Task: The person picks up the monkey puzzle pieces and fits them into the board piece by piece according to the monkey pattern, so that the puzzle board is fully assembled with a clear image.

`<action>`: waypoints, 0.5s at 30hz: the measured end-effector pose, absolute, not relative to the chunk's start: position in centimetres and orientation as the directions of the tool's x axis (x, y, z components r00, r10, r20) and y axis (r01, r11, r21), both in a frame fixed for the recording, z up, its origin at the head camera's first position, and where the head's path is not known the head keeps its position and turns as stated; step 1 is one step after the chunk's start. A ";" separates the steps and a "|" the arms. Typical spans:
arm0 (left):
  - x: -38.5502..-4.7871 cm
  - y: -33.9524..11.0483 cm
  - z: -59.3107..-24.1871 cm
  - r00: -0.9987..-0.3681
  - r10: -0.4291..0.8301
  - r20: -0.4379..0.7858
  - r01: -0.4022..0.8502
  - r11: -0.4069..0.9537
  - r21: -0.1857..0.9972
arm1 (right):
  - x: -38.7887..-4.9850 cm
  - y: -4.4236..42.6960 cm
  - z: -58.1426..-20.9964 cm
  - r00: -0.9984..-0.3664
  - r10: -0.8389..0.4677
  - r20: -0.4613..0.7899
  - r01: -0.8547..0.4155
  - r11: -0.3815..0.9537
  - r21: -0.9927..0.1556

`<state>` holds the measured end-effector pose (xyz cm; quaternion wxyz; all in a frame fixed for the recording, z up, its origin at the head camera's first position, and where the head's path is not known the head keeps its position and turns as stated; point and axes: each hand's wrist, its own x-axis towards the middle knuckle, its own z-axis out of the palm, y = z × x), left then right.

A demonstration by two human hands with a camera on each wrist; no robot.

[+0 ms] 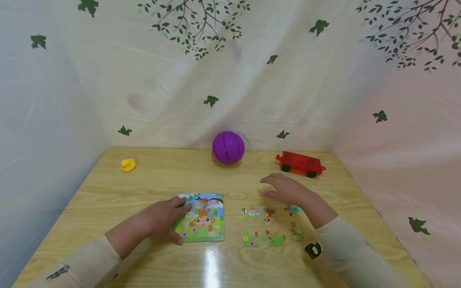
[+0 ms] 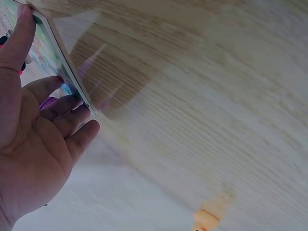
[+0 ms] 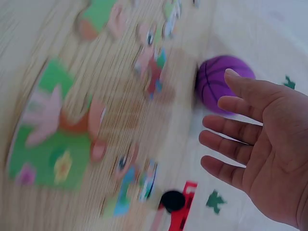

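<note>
My left hand [image 1: 162,218] rests on the left side of a square picture puzzle board [image 1: 207,230] showing a monkey hanging by its tail. Its fingers are spread over the board's left part, with the thumb at the near left corner. The left wrist view shows thumb and fingertips along the board's edge [image 2: 65,62]. My right hand [image 1: 288,190] hovers over the table with fingers loosely extended, holding nothing. Just nearer than it lie several loose puzzle pieces [image 1: 275,239] in two rows. The forearm partly covers the far right piece [image 1: 296,209].
At the back middle sits a purple ball [image 1: 228,147], against the leaf-printed cloth. A red toy wagon [image 1: 300,163] with black wheels stands back right. Back left is a yellow rubber duck [image 1: 127,165]. A small black object [image 1: 313,250] shows beside the right sleeve.
</note>
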<state>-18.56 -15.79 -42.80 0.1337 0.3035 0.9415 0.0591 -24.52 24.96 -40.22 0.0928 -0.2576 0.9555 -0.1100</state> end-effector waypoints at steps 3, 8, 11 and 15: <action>-18.7 -15.7 -42.8 -0.778 0.586 -0.224 0.561 0.810 0.171 | -24.2 27.2 -40.2 -0.873 -0.470 -0.132 -0.428 0.866 -0.259; -18.8 -15.5 -42.7 -0.778 0.588 -0.222 0.563 0.809 0.169 | -24.1 30.1 -40.8 -0.882 -0.450 -0.142 -0.416 0.883 -0.217; -18.8 -15.4 -42.5 -0.773 0.597 -0.215 0.572 0.802 0.171 | -24.1 31.2 -41.3 -0.884 -0.446 -0.142 -0.421 0.890 -0.172; -18.7 -15.3 -42.2 -0.769 0.603 -0.212 0.579 0.798 0.168 | -24.0 31.9 -42.0 -0.894 -0.413 -0.172 -0.384 0.906 -0.178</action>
